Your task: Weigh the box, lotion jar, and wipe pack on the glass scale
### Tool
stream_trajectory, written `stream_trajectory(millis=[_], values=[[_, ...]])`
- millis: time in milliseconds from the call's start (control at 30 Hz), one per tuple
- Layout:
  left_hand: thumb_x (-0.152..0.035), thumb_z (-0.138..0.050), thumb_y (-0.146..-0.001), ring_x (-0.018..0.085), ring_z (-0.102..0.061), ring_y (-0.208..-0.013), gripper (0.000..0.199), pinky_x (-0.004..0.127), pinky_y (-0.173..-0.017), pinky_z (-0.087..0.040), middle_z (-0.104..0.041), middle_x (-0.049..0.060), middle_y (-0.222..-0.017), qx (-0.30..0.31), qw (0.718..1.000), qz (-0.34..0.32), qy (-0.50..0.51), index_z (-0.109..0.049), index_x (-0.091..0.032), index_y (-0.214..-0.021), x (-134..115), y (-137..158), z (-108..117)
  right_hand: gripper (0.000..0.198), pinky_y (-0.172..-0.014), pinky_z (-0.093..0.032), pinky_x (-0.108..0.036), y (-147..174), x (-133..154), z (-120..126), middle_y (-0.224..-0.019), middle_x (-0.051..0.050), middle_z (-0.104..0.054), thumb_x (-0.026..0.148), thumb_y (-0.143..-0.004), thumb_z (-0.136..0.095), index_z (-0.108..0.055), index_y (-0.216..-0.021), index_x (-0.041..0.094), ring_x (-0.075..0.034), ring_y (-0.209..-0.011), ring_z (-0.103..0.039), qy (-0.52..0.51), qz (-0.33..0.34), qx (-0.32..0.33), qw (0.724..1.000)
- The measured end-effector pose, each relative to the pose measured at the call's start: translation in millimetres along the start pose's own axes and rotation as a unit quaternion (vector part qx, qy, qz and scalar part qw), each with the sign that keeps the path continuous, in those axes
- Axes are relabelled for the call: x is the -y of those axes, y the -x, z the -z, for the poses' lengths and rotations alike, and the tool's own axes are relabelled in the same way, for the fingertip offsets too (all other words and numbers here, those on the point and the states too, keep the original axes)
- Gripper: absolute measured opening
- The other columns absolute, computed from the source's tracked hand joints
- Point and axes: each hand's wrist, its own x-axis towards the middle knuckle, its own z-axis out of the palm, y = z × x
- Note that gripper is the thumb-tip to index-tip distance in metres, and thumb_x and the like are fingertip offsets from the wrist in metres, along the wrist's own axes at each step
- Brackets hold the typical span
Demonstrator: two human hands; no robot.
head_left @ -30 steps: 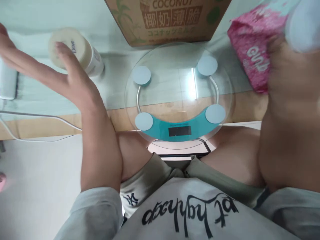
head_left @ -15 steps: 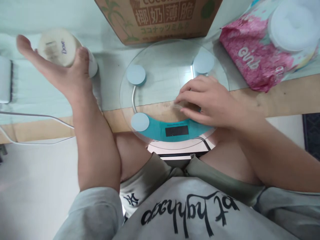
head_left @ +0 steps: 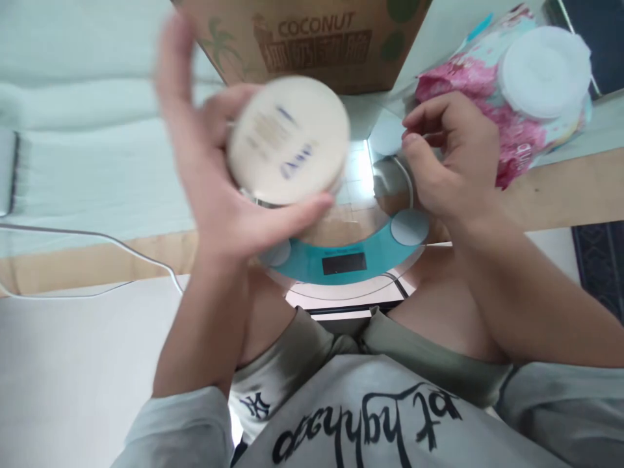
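My left hand [head_left: 214,175] grips a cream-coloured Dove bottle [head_left: 287,140], held up over the left half of a round glass scale [head_left: 341,263] with a teal band and a dark display. The bottle's flat end faces the camera and is blurred. My right hand [head_left: 451,162] hovers over the right side of the scale, fingers curled with nothing in them, close to the pink pack.
A brown COCONUT cardboard box [head_left: 312,39] stands behind the scale. A pink tissue pack [head_left: 511,130] with a white round lid [head_left: 543,71] on it lies at the right. A white cable [head_left: 97,237] runs along the wooden edge at the left.
My left hand has lifted the Dove bottle from the left and carried it over the scale. My right hand has come off the scale's glass and risen toward the pink pack.
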Motion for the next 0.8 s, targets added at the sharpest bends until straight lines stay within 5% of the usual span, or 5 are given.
stream_trajectory(millis=[200, 333, 500, 667, 800], values=[[-0.093, -0.076, -0.084, 0.03, -0.065, -0.138, 0.112, 0.046, -0.125, -0.058, -0.068, 0.012, -0.142, 0.112, 0.987, 0.105, 0.036, -0.036, -0.026, -0.165, -33, -11, -31, 0.024, -0.089, -0.056, -0.027, 1, -2, -3, -0.11, -0.007, -0.07, 0.035, -0.1, -0.064, -0.074, -0.115, 0.02, -0.01, -0.097, -0.065, 0.0, -0.001, 0.015, 1.0], [-0.116, -0.064, -0.062, 0.033, -0.056, -0.157, 0.143, 0.047, -0.138, -0.053, -0.032, 0.007, -0.185, 0.171, 0.974, 0.144, 0.038, -0.023, -0.034, -0.171, -17, -10, -8, 0.027, -0.101, -0.057, -0.033, 0, -7, -2, -0.114, -0.009, -0.069, 0.037, -0.103, -0.059, -0.07, -0.119, 0.019, -0.013, -0.104, -0.066, 0.011, 0.014, 0.062, 0.998], [-0.107, -0.025, -0.091, 0.027, -0.055, -0.16, 0.111, 0.049, -0.144, -0.046, -0.057, 0.007, -0.169, 0.102, 0.966, 0.223, -0.083, -0.046, -0.025, -0.163, 32, 3, 11, 0.03, -0.104, -0.055, -0.038, -2, -21, -3, -0.111, -0.01, -0.069, 0.048, -0.101, -0.063, -0.07, -0.108, 0.02, -0.018, -0.112, -0.064, 0.05, 0.028, 0.114, 0.992], [-0.085, -0.062, -0.091, 0.036, -0.072, -0.132, 0.079, 0.061, -0.123, -0.059, -0.078, 0.014, -0.134, 0.163, 0.916, 0.317, -0.184, -0.077, -0.019, -0.132, 44, 5, 5, 0.042, -0.105, -0.054, -0.042, -1, -27, -4, -0.113, -0.011, -0.069, 0.06, -0.104, -0.056, -0.069, -0.111, 0.021, -0.019, -0.11, -0.063, 0.113, 0.052, 0.132, 0.983], [-0.092, -0.052, -0.095, 0.03, -0.07, -0.138, 0.085, 0.059, -0.13, -0.057, -0.076, 0.011, -0.138, 0.081, 0.95, 0.25, -0.171, -0.071, -0.019, -0.133, 36, 5, 7, 0.04, -0.101, -0.054, -0.04, 0, -22, -4, -0.114, -0.011, -0.071, 0.057, -0.104, -0.056, -0.07, -0.113, 0.021, -0.018, -0.11, -0.062, 0.122, 0.05, 0.116, 0.984]])
